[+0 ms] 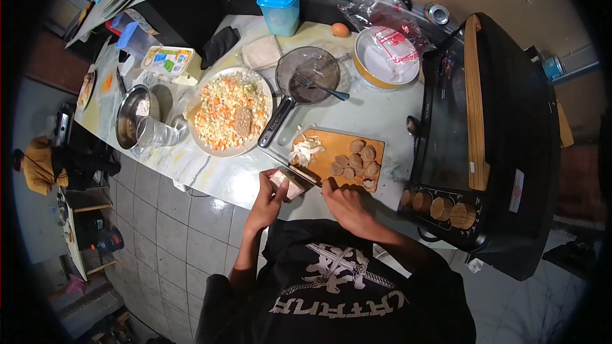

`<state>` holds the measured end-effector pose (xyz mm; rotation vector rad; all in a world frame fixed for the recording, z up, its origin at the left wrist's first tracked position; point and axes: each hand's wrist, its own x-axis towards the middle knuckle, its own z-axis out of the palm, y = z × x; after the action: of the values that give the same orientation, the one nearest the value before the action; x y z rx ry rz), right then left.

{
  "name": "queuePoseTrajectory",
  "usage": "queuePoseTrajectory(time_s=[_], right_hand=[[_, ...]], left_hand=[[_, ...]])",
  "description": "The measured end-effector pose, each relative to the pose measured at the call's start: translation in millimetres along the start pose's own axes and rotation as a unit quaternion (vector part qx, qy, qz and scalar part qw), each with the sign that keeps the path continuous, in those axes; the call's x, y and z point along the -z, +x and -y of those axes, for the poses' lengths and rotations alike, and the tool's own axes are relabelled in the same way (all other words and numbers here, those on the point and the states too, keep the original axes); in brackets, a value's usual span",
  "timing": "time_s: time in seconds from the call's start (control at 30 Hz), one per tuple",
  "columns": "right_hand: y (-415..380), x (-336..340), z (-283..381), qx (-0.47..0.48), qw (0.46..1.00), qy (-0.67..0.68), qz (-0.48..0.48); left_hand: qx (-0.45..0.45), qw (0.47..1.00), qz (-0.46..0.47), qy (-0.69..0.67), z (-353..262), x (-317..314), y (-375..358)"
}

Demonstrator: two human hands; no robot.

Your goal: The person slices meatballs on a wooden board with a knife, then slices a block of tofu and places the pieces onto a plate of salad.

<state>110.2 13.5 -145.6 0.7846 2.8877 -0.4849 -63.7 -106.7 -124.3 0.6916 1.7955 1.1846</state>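
My left hand (267,202) is closed round a pale block (288,187) at the counter's front edge. In my right hand (345,206) is a knife (303,175), its blade pointing left over the near left corner of a wooden cutting board (331,142). Round brown slices (358,159) lie on the board's right part, and white shreds (307,150) on its left. Beyond my left hand stands a plate of chopped white and orange pieces (220,108), with a brown lump (243,121) on top.
A dark pan (306,67) holds a fork (322,87). Behind are a white bowl (382,67), an egg (340,30) and a blue-lidded container (280,13). At right stands a black oven (503,146); at left, a metal bowl (127,124) and glass (152,132). A person (41,165) is far left.
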Motion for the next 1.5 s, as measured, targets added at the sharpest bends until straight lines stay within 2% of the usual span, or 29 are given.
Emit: queuePoseTrajectory(time_s=[0.07, 0.1, 0.13, 0.2, 0.27, 0.33, 0.4, 0.43, 0.47, 0.5, 0.53, 0.57, 0.6, 0.63, 0.67, 0.73, 0.77, 0.87, 1.0, 1.07, 1.1, 1.17, 1.37, 1.5], right_hand=[[-2, -1, 0, 0.013, 0.999, 0.007, -0.029], [-4, 1, 0, 0.007, 0.999, 0.009, -0.031], [-4, 3, 0, 0.013, 1.000, 0.011, -0.024], [-4, 5, 0, 0.019, 1.000, 0.012, -0.020], [-3, 6, 2, 0.007, 1.000, 0.009, 0.004], [-5, 7, 2, 0.010, 1.000, 0.012, -0.003], [-5, 9, 2, 0.015, 1.000, 0.016, -0.010], [-5, 11, 3, 0.009, 0.999, 0.037, 0.000], [-6, 11, 3, 0.003, 0.998, 0.058, 0.010], [-6, 10, 4, 0.001, 0.998, 0.060, 0.008], [-6, 8, 4, -0.003, 0.998, 0.058, 0.000], [-6, 6, 4, -0.006, 0.998, 0.056, -0.008], [-6, 5, 4, -0.007, 0.998, 0.058, -0.010], [-6, 5, 3, 0.006, 0.999, 0.040, -0.022], [-6, 4, 2, 0.018, 0.999, 0.023, -0.033], [-7, 4, 2, 0.023, 0.999, 0.024, -0.029], [-7, 4, 1, 0.027, 0.999, 0.022, -0.025], [-6, 15, 1, 0.025, 0.999, 0.026, 0.008], [-8, 12, 1, 0.027, 0.999, 0.028, -0.007], [-10, 17, 0, 0.041, 0.998, 0.036, -0.011], [-10, 18, 0, 0.040, 0.998, 0.036, -0.011], [-10, 19, 0, 0.045, 0.998, 0.048, 0.000], [-8, 18, -3, 0.053, 0.997, 0.048, 0.022], [-9, 16, -6, 0.059, 0.997, 0.038, 0.016]], left_hand=[[-0.008, 0.995, 0.007, -0.097, -13, 6, -3], [0.015, 0.989, 0.015, -0.149, -14, 10, -1], [0.014, 0.989, 0.020, -0.145, -15, 13, 0], [0.090, 0.942, 0.071, -0.315, -26, 19, 1], [0.100, 0.931, 0.093, -0.339, -36, 20, 2], [0.111, 0.851, 0.173, -0.483, -39, 19, 4], [0.122, 0.847, 0.180, -0.485, -31, 20, 9], [0.079, 0.923, 0.159, -0.340, -19, 21, 15], [0.033, 0.973, 0.134, -0.185, -7, 23, 19], [0.022, 0.993, 0.112, -0.001, -26, 23, 18], [0.022, 0.993, 0.114, 0.001, -35, 23, 17], [-0.113, 0.976, 0.098, 0.158, -43, 22, 16], [-0.244, 0.917, 0.077, 0.307, -51, 21, 14], [-0.143, 0.939, 0.110, 0.293, -63, 19, 10], [-0.142, 0.939, 0.109, 0.295, -64, 18, 11], [-0.187, 0.904, 0.178, 0.342, -68, 16, 14], [-0.165, 0.896, 0.186, 0.367, -72, 14, 15], [-0.172, 0.882, 0.203, 0.388, -65, 15, 23], [-0.165, 0.888, 0.210, 0.375, -72, 13, 23], [-0.238, 0.873, 0.218, 0.366, -66, 13, 25], [-0.238, 0.872, 0.219, 0.366, -69, 12, 24], [-0.148, 0.882, 0.244, 0.375, -76, 10, 22], [-0.185, 0.881, 0.225, 0.373, -65, 9, 32], [-0.157, 0.885, 0.236, 0.369, -76, 6, 34]])
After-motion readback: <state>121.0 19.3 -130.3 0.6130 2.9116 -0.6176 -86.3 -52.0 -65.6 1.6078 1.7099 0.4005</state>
